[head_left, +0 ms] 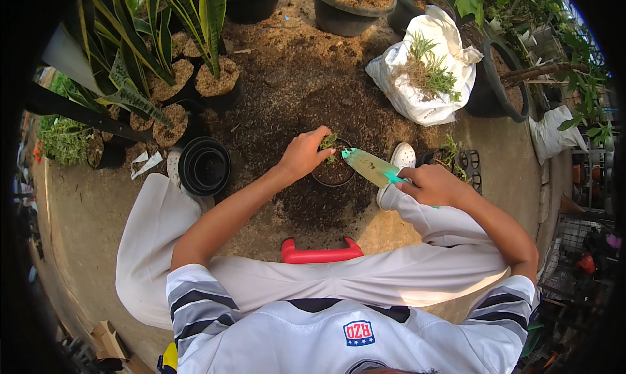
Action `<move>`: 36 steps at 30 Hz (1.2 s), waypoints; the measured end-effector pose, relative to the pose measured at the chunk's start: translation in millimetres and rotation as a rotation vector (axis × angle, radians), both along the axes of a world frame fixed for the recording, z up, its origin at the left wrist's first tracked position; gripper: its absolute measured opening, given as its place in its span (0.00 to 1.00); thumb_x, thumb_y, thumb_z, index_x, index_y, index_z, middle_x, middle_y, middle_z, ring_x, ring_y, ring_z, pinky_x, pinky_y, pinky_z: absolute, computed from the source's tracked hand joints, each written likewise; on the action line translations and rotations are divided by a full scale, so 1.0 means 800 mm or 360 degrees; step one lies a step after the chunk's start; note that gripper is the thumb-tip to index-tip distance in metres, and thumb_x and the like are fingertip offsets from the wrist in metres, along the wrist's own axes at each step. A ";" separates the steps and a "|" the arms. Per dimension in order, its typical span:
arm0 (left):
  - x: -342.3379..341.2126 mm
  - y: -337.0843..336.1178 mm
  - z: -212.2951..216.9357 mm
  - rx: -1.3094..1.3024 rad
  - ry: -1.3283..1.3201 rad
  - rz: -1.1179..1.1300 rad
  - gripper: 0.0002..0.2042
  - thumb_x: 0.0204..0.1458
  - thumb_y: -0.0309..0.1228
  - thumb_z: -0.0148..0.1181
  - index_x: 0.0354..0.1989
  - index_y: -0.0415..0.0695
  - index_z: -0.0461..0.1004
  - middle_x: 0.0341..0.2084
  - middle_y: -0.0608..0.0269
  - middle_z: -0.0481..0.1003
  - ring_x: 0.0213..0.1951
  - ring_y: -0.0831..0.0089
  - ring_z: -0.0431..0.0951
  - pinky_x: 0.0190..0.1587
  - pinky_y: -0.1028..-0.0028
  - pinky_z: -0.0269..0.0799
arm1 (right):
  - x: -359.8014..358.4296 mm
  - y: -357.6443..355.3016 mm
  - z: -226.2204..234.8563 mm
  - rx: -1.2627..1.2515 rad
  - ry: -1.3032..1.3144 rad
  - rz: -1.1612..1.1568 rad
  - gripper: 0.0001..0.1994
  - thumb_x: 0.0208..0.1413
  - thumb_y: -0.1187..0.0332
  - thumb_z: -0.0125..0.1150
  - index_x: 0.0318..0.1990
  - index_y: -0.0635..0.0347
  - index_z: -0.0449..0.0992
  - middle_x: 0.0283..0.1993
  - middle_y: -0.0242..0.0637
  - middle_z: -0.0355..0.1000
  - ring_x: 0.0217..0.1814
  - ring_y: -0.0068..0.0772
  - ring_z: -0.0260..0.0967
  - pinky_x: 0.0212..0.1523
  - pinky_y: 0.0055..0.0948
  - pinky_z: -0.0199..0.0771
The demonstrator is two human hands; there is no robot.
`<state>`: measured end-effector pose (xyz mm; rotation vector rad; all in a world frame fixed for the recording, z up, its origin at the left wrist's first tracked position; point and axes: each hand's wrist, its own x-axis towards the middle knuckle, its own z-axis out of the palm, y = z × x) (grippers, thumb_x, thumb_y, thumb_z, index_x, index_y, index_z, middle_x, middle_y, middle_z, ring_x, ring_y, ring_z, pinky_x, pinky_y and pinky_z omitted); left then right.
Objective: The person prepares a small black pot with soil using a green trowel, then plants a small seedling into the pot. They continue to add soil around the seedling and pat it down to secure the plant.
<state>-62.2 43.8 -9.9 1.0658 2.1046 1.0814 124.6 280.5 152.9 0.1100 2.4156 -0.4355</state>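
My left hand [305, 154] is closed around a small green seedling [329, 141], held over a black pot [334, 174] with dark soil in it. My right hand [433, 184] grips the handle of a garden trowel [370, 167]. The trowel's blade is soil-smeared with worn teal paint, and its tip points left over the pot's right rim. Loose dark soil [306, 107] is spread on the ground around and beyond the pot. Part of the seedling's stem is hidden by my left fingers.
Stacked black pots [204, 166] stand left, near potted snake plants [218, 77]. A white sack [424, 74] with uprooted plants on it sits at the far right. Large black tubs [345, 19] line the back. A red plastic object [322, 250] lies between my legs.
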 end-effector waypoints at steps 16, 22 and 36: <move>0.003 0.002 -0.001 0.0079 0.0017 0.0069 0.14 0.61 0.33 0.65 0.48 0.39 0.71 0.34 0.49 0.80 0.39 0.51 0.82 0.39 0.57 0.73 | -0.006 -0.012 -0.025 -0.0003 -0.0040 -0.0116 0.21 0.68 0.52 0.53 0.51 0.61 0.82 0.33 0.54 0.80 0.39 0.57 0.79 0.42 0.49 0.77; 0.004 -0.001 -0.009 0.0140 0.0028 0.0093 0.13 0.61 0.32 0.65 0.48 0.39 0.71 0.33 0.49 0.79 0.37 0.52 0.82 0.38 0.58 0.73 | -0.006 -0.017 -0.021 -0.0057 0.0016 -0.0166 0.21 0.67 0.53 0.54 0.52 0.62 0.82 0.33 0.55 0.80 0.40 0.57 0.79 0.45 0.49 0.78; 0.006 -0.005 -0.007 0.0162 0.0053 0.0123 0.14 0.60 0.31 0.64 0.49 0.39 0.71 0.37 0.48 0.80 0.42 0.50 0.82 0.42 0.58 0.75 | -0.049 0.059 0.017 -0.0086 -0.0274 -0.0513 0.21 0.70 0.55 0.52 0.47 0.68 0.78 0.24 0.40 0.77 0.25 0.32 0.77 0.31 0.36 0.76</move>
